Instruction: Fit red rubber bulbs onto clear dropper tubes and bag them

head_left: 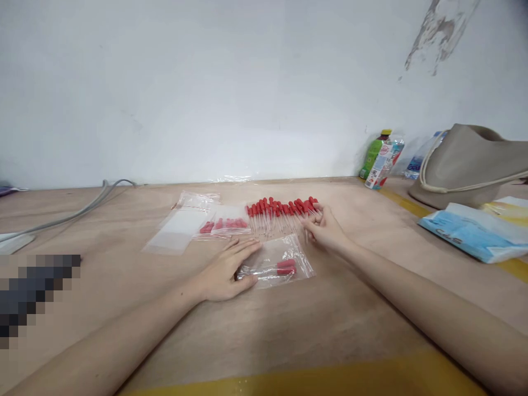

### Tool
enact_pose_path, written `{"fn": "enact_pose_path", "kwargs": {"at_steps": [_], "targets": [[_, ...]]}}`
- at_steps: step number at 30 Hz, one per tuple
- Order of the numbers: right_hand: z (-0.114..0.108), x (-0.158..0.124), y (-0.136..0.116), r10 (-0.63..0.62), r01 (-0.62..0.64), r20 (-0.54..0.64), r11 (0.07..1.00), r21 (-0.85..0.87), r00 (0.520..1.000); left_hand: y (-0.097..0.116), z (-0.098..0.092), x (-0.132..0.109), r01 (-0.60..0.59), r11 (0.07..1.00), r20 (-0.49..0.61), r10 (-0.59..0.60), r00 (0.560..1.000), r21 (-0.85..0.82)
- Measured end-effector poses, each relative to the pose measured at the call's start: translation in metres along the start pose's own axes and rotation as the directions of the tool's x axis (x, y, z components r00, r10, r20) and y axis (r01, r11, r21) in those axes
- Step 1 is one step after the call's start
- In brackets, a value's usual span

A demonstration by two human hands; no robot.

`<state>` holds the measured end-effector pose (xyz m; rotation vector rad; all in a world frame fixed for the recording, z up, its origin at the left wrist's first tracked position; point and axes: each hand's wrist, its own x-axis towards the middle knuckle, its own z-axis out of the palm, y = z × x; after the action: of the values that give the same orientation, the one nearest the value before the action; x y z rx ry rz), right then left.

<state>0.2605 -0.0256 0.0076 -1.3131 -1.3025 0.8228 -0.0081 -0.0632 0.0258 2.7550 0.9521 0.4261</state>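
A clear zip bag [270, 250] lies flat on the table with a few red-bulbed glass droppers [286, 267] inside. My left hand [226, 269] rests at the bag's left edge, its fingers stretched out and apart. Behind the bag, loose droppers [274, 209] lie side by side in a row, red bulbs pointing to the wall. At the right end of that row, my right hand [325, 228] is closed in a pinch on a dropper, whose clear tube shows below the fingers. Left of the row are filled bags [231, 224] with red bulbs inside.
Flat clear bags [173, 228] lie at the left of the filled ones. A grey cable [82, 208] crosses the far left. To the right stand a drink bottle [373, 157], a carton [384, 165] and a grey-beige bag [470, 165], with a blue packet [474, 234] in front.
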Motion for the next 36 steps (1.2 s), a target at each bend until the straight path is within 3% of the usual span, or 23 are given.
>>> {"fn": "enact_pose_path", "kwargs": {"at_steps": [4, 18, 27, 36], "targets": [[-0.004, -0.016, 0.004, 0.057, -0.053, -0.021, 0.985, 0.164, 0.998, -0.001, 0.001, -0.001, -0.063, 0.996, -0.012, 0.062, 0.998, -0.058], [-0.004, -0.026, 0.008, 0.014, 0.032, -0.132, 0.94, 0.34, 0.991, -0.004, 0.002, 0.001, -0.128, 0.988, 0.053, 0.133, 0.99, -0.089], [0.005, -0.038, 0.006, -0.022, 0.022, -0.006, 0.914, 0.405, 1.0, -0.004, 0.003, 0.0, -0.116, 0.989, 0.055, 0.121, 0.991, -0.088], [0.006, -0.044, 0.002, 0.037, -0.134, 0.201, 0.86, 0.492, 0.979, -0.006, 0.004, 0.0, -0.13, 0.986, 0.04, 0.135, 0.99, -0.106]]}}
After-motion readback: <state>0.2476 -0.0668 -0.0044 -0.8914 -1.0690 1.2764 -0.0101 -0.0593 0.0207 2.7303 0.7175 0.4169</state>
